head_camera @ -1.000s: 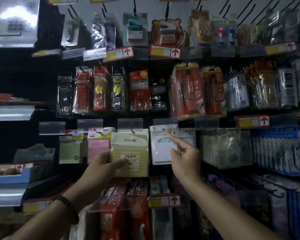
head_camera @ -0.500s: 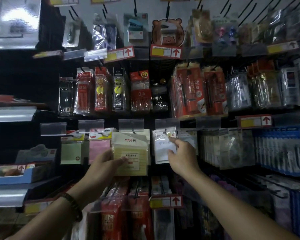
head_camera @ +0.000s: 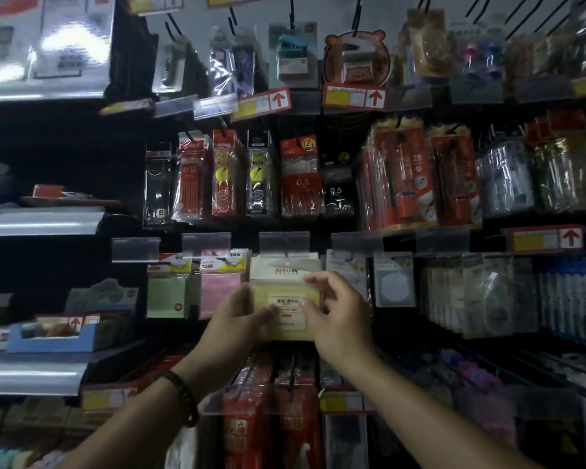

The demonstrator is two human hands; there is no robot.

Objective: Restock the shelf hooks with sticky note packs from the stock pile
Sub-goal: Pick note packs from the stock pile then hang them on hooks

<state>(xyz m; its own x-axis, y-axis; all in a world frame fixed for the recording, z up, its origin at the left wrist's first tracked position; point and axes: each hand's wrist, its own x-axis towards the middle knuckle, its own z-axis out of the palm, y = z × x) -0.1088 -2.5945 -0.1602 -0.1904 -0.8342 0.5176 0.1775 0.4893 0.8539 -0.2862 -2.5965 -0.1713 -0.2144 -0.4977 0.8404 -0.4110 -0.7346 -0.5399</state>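
A pale yellow sticky note pack point(head_camera: 285, 292) with a white header card hangs under a clear label holder point(head_camera: 284, 241) in the middle row of the shelf. My left hand point(head_camera: 237, 323) grips its lower left side, thumb across the front. On the pack's right edge my right hand point(head_camera: 339, 309) has fingers spread over the front. A green pack point(head_camera: 167, 292) and a pink pack point(head_camera: 220, 289) hang to its left. A white pack point(head_camera: 394, 282) hangs to its right. The hook behind the yellow pack is hidden.
Rows of pen refills point(head_camera: 224, 174) and pencil sets point(head_camera: 406, 170) hang above. Red packs point(head_camera: 268, 418) hang below my wrists. Tape rolls and blue packs point(head_camera: 569, 299) fill the right. Metal shelves point(head_camera: 38, 221) with a blue tray point(head_camera: 48, 343) jut out on the left.
My right hand left the white pack on the right and moved left onto the yellow pack. My left hand kept hold of the yellow pack. The camera moved closer.
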